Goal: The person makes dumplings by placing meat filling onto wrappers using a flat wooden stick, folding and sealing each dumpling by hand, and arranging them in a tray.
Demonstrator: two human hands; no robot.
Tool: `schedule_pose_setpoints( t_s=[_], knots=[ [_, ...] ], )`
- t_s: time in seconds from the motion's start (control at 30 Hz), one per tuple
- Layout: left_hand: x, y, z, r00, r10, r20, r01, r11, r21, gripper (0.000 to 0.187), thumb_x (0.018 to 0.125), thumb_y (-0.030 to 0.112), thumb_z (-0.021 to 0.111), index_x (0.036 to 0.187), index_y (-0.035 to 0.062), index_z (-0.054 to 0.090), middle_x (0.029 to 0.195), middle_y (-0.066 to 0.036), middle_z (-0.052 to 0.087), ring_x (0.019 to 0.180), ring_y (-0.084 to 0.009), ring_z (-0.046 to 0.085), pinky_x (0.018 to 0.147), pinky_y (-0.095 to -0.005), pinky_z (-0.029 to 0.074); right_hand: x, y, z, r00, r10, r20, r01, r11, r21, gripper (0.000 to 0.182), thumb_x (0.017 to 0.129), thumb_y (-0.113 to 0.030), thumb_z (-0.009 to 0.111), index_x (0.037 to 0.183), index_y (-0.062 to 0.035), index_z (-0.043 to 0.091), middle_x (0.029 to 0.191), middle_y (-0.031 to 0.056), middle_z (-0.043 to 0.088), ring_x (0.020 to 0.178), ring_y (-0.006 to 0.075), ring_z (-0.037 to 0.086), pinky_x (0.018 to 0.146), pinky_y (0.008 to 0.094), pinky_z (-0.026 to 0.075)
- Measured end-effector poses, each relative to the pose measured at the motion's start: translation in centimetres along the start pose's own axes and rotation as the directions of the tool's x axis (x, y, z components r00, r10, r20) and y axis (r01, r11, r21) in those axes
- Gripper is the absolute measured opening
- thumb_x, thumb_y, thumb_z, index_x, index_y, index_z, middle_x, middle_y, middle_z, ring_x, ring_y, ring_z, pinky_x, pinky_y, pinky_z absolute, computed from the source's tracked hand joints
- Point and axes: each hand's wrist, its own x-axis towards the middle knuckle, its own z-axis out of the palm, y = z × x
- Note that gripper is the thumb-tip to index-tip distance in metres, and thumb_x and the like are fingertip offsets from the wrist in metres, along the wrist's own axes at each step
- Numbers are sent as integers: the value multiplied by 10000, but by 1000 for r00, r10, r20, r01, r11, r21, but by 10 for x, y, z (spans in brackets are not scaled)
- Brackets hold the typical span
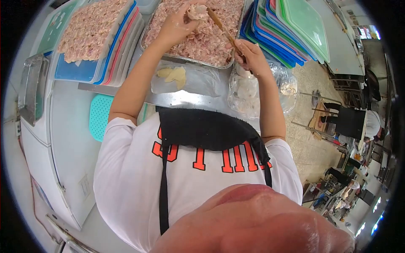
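Observation:
A large metal tray (229, 64) is filled with pinkish minced filling (192, 46). Over its far part, my left hand (179, 26) is closed around a pale wrapper with filling (197, 12). My right hand (253, 57) grips a thin brown spatula (220, 23), whose tip touches the held piece. On the counter before the tray, yellowish round wrappers (175, 76) lie on a clear plastic sheet (202, 82). A clear plastic bag (247, 90) with pale contents sits below my right hand.
Left, a tray of formed pieces (86, 31) tops stacked trays, beside a metal pan (33, 88). Stacked colored lids (291, 29) stand right of the filling. A turquoise perforated basket (100, 116) is low left. Other people (354, 122) stand far right.

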Motion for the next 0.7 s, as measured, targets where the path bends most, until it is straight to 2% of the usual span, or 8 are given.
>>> schedule_pose_setpoints(
  t_s=[0.07,0.2,0.27,0.4,0.47,0.5,0.57,0.7],
  knots=[
    [0,2,-3,993,70,-96,-47,974,222,570,791,166,722,1313,127,495,1095,-86,649,1009,-188,614,881,-321,478,-6,-7,-3,997,-79,-11,78,993,-87,337,993,-308,498,1079,-21,652,590,-51,390,482,35,324,429,199,261],
    [3,10,-13,957,277,-85,-271,960,77,586,767,210,757,1293,101,523,1128,-96,646,1016,-215,625,874,-324,490,-18,-25,-1,974,-216,-69,172,902,-395,304,961,-261,576,1139,-33,670,631,-54,416,574,35,355,509,198,295],
    [7,4,-25,925,149,349,-23,940,-340,597,739,250,792,1255,69,551,1157,-95,635,1067,-245,603,925,-328,467,-18,-31,7,966,-254,-48,200,853,-482,311,956,-265,584,1154,-40,665,649,-47,441,586,41,372,519,201,312],
    [3,4,-33,829,16,559,43,995,-93,559,731,244,801,1206,51,580,1154,-82,629,1070,-236,592,921,-318,466,-8,-22,18,978,-207,42,190,777,-600,331,948,-284,594,1178,-55,657,738,-15,584,620,64,449,547,246,391],
    [-8,-32,-22,889,397,229,-439,882,173,497,744,271,789,1159,61,613,1106,-76,637,970,-174,600,831,-298,492,9,6,12,948,-308,75,285,727,-625,326,940,-276,601,1178,-60,656,805,15,632,640,97,508,567,270,423],
    [-5,-28,-25,886,402,233,-444,880,170,497,744,271,789,1159,61,613,1106,-76,637,970,-174,600,831,-298,492,15,7,13,908,-402,113,376,667,-644,322,933,-268,608,1178,-65,656,872,45,681,659,130,566,586,294,455],
    [2,-19,-32,864,98,493,-174,979,110,509,751,304,778,1165,57,614,1078,-76,644,889,-163,605,784,-288,491,22,2,8,918,-386,92,320,585,-746,305,925,-270,609,1148,-69,665,919,75,682,713,185,608,614,318,479],
    [0,-40,-31,893,-268,360,312,948,-68,539,758,333,770,1174,33,604,1068,-75,646,882,-175,592,819,-297,470,16,-20,41,836,-533,-133,66,337,-939,215,909,-277,589,1055,-135,657,847,134,651,813,347,627,669,425,511]
  ],
)
